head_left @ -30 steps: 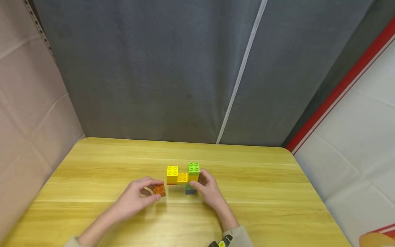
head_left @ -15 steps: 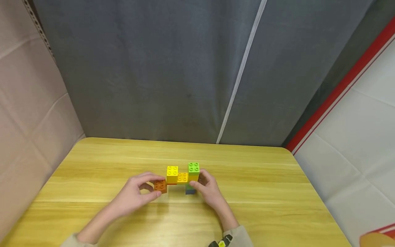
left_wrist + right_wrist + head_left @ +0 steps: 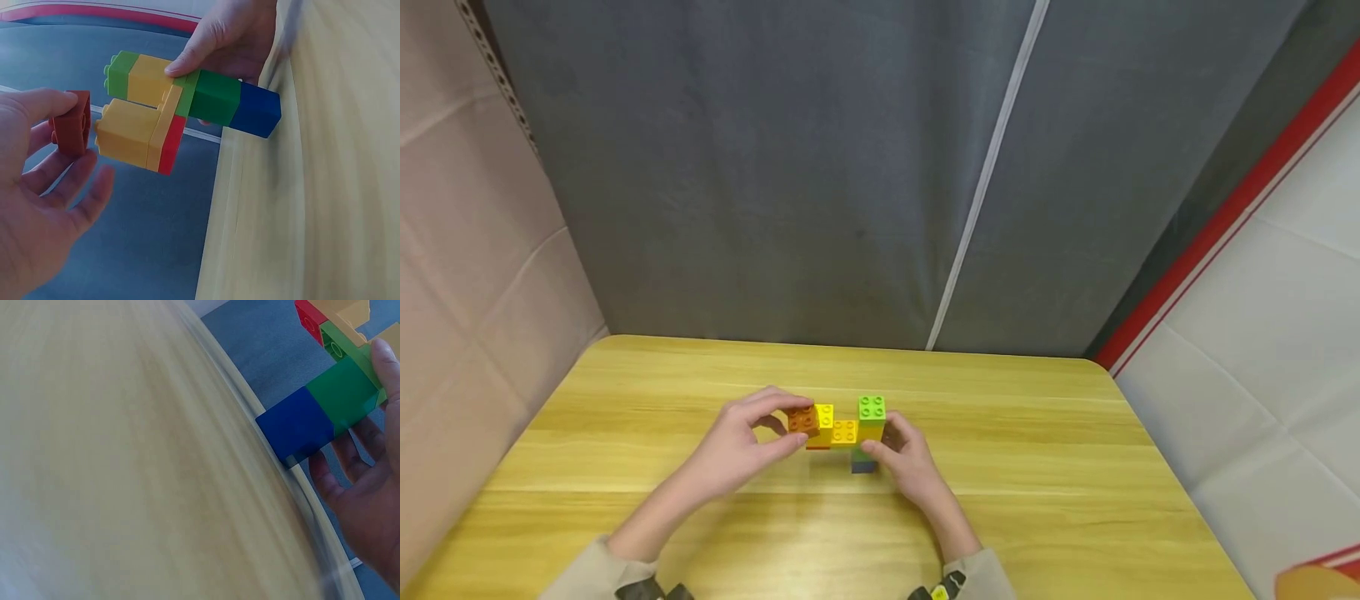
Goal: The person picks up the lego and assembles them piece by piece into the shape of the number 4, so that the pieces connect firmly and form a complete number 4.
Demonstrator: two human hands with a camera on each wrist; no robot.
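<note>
Between thumb and fingers, my left hand (image 3: 741, 437) pinches an orange-brown toy building brick (image 3: 802, 421). In the left wrist view that brick (image 3: 74, 124) is just off the studs of a yellow block (image 3: 127, 132), a small gap between them. The yellow block tops one arm of a joined brick build, with a red brick (image 3: 172, 145) beneath it. A light green brick (image 3: 872, 408) caps the other column, over yellow. Below come a dark green brick (image 3: 342, 394) and a blue brick (image 3: 296, 427) at the base. My right hand (image 3: 910, 462) grips this column from the right.
The build is over the middle of a wood-grain table (image 3: 1030, 467). Behind the table hangs a dark grey curtain (image 3: 760, 183). Pale panels flank it, the right panel (image 3: 1262, 333) edged in red.
My left hand has raised the orange-brown brick up and to the right, from beside the build to the top of its left yellow block. My right hand and the build stay in place.
</note>
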